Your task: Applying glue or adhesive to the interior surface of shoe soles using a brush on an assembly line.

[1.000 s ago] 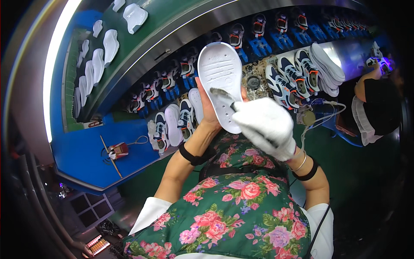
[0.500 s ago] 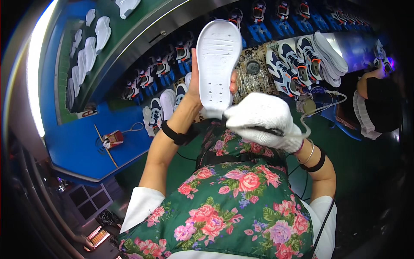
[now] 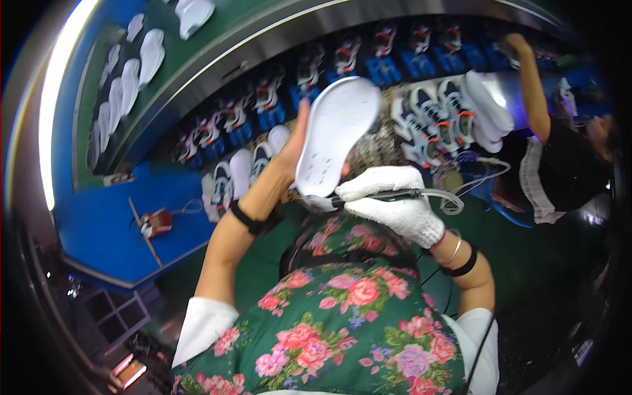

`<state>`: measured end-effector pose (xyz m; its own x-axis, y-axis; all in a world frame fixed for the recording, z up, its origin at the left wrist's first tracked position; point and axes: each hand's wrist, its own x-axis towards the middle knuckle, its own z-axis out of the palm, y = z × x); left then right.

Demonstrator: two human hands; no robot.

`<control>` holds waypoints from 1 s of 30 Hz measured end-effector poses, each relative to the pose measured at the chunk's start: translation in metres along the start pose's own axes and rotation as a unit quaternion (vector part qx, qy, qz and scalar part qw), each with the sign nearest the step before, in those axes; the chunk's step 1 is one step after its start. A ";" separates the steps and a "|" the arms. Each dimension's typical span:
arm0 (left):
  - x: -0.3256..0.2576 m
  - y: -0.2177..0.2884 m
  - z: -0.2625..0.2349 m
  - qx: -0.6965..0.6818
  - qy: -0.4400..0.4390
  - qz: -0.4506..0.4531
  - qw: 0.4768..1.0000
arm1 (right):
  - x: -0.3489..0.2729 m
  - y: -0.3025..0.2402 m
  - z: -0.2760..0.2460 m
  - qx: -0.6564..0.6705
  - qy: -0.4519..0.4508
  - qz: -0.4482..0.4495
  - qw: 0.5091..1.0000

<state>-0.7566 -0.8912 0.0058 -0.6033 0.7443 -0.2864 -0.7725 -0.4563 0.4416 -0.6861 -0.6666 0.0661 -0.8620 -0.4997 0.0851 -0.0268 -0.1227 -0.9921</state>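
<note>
A white shoe sole (image 3: 337, 131), its inner side with small holes facing me, leans over in my left hand (image 3: 293, 153). That hand is closed around the sole from behind, the thumb along its left edge and some fingers hidden. In a white knitted glove, my right hand (image 3: 392, 201) grips a black-handled brush (image 3: 388, 195) with a clear hose running from its back end. The brush's pale tip (image 3: 320, 201) is at the lower heel end of the sole; whether it touches, I cannot tell.
Behind the sole, shoes on blue holders line a conveyor (image 3: 309, 66). Finished-looking sneakers (image 3: 431, 118) and stacked white soles (image 3: 484, 108) stand at right, beside a co-worker's arm (image 3: 536, 92). At left are a blue table (image 3: 99, 230) with a small red box (image 3: 157, 224), and more soles (image 3: 130, 82).
The sole has come down nearer me and tilted to the right. My right hand has turned, showing the brush handle. At the far right, the co-worker's arm now reaches toward the conveyor.
</note>
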 end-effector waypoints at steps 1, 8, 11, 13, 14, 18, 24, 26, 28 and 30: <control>-0.001 -0.007 0.003 -0.028 -0.013 0.033 0.999 | -0.001 0.000 -0.004 0.054 0.054 0.055 0.996; -0.017 -0.059 0.011 -0.037 0.125 0.162 0.978 | 0.022 -0.001 -0.009 -0.147 0.165 -0.091 0.971; -0.038 -0.057 0.003 0.065 0.176 0.051 0.981 | 0.018 0.004 -0.013 -0.224 0.101 -0.160 0.956; -0.049 -0.062 -0.025 -0.213 0.036 0.078 0.973 | 0.016 0.003 -0.007 -0.221 0.089 -0.176 0.955; -0.049 -0.053 -0.001 -0.260 0.133 0.077 0.953 | 0.014 0.001 -0.007 -0.220 0.100 -0.188 0.952; -0.047 -0.044 0.027 -0.188 0.091 0.125 0.970 | 0.008 -0.005 0.002 -0.232 0.143 -0.216 0.938; -0.027 -0.059 0.025 -0.211 0.045 0.158 0.964 | 0.012 -0.022 -0.014 -0.272 0.180 -0.237 0.915; -0.015 -0.058 0.035 -0.326 -0.039 0.084 0.941 | 0.017 -0.028 -0.020 -0.296 0.204 -0.255 0.898; -0.010 -0.064 0.037 -0.282 -0.021 0.087 0.955 | 0.019 -0.026 -0.028 -0.331 0.191 -0.251 0.889; -0.006 -0.071 0.039 -0.230 -0.052 0.100 0.967 | 0.021 -0.032 -0.027 -0.379 0.169 -0.260 0.872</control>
<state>-0.6899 -0.8444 0.0095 -0.7448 0.6530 -0.1369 -0.6634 -0.7468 0.0470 -0.7173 -0.6503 0.0973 -0.7297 -0.2486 0.6370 -0.6752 0.4090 -0.6138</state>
